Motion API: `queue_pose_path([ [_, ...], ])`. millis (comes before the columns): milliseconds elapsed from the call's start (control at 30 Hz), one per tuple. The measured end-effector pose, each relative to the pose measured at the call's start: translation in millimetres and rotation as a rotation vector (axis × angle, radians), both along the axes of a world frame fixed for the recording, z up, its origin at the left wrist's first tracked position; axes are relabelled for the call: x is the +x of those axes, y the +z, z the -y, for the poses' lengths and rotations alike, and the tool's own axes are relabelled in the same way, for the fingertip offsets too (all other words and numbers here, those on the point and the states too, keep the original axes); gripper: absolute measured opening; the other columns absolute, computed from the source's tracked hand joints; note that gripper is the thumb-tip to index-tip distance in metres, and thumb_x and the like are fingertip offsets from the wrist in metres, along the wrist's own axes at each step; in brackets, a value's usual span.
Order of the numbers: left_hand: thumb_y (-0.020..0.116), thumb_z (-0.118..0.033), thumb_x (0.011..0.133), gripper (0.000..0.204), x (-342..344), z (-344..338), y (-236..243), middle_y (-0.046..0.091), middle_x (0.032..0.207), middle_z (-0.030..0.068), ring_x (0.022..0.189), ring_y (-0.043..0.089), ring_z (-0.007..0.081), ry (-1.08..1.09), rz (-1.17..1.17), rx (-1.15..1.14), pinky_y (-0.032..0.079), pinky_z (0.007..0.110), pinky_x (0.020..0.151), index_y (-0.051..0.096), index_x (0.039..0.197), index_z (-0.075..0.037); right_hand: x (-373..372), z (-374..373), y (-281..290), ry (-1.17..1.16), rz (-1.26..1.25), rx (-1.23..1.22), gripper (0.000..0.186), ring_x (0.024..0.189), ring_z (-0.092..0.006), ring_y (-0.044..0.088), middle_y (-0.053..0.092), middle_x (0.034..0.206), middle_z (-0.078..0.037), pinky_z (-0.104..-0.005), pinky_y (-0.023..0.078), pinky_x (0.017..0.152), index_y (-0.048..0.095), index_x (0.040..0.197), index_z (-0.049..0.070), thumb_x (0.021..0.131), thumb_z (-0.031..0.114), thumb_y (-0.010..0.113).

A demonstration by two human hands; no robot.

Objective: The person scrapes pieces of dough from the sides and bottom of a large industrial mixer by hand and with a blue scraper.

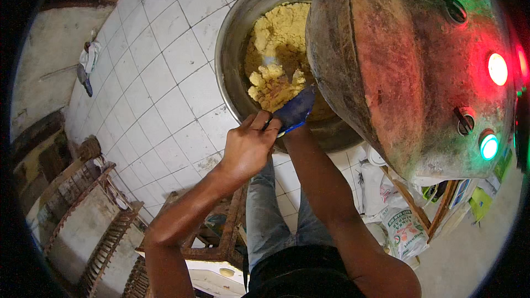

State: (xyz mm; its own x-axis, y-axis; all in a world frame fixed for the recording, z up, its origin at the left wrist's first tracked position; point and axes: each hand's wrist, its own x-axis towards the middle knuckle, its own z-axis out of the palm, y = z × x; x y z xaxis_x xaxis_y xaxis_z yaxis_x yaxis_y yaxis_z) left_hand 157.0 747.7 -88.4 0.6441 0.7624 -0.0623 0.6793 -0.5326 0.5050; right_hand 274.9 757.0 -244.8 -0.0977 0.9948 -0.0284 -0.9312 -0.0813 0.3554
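Observation:
A wide metal bowl point(227, 72) holds crumbly yellow dough point(282, 25), with a loose clump of it point(270, 89) nearer to me. My left hand point(251, 139) is closed on the edge of a blue plastic sheet or scraper point(297, 109) over the bowl's near side; its exact kind is unclear. My right forearm point(317, 174) reaches into the bowl past the blue piece. That piece covers most of my right hand, so its fingers cannot be made out.
A large, stained machine housing point(386, 66) overhangs the bowl's right side, with knobs point(456, 11) and lit green and red lamps point(497, 69). Printed plastic sacks point(406, 232) stand below it. A rusty metal frame point(232, 226) is beside my left leg. White tiles point(165, 72) cover the floor.

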Motion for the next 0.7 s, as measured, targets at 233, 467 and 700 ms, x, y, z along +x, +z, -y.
queue_pose_path([
  [233, 0.067, -0.009, 0.073, 0.038, -4.5, -8.9, -45.5, 0.062, 0.108, 0.0175, 0.079, 0.068, 0.0353, -0.032, -0.071, 0.012, 0.058, 0.043, 0.065, 0.060, 0.110, -0.003, -22.5, 18.5, -18.7, 0.018, 0.442, -0.428, 0.061, 0.121, -0.0280, 0.056, 0.059, 0.131, -0.010, -0.0455, 0.049, 0.100, 0.052, 0.136, 0.014, 0.100, 0.060, 0.035],
  [467, 0.061, -0.009, 0.078, 0.036, 5.6, -32.8, -74.8, 0.064, 0.110, 0.0177, 0.089, 0.068, 0.0361, -0.047, -0.079, 0.034, 0.057, 0.044, 0.074, 0.063, 0.113, -0.002, -22.5, 27.4, -6.5, 0.061, 0.443, -0.743, 0.046, 0.111, -0.0256, 0.059, 0.061, 0.126, -0.006, -0.0413, 0.049, 0.098, 0.054, 0.134, 0.014, 0.103, 0.047, 0.042],
  [700, 0.066, -0.010, 0.083, 0.029, -10.0, -64.2, -117.7, 0.064, 0.098, 0.0263, 0.087, 0.064, 0.0450, 0.214, -0.076, -0.224, 0.053, 0.052, 0.075, 0.060, 0.108, 0.003, -31.4, 35.8, -1.9, -0.097, 0.617, -0.523, 0.068, 0.137, -0.0231, 0.039, 0.030, 0.158, -0.009, -0.0425, 0.031, 0.115, 0.028, 0.153, 0.012, 0.102, 0.055, 0.039],
])
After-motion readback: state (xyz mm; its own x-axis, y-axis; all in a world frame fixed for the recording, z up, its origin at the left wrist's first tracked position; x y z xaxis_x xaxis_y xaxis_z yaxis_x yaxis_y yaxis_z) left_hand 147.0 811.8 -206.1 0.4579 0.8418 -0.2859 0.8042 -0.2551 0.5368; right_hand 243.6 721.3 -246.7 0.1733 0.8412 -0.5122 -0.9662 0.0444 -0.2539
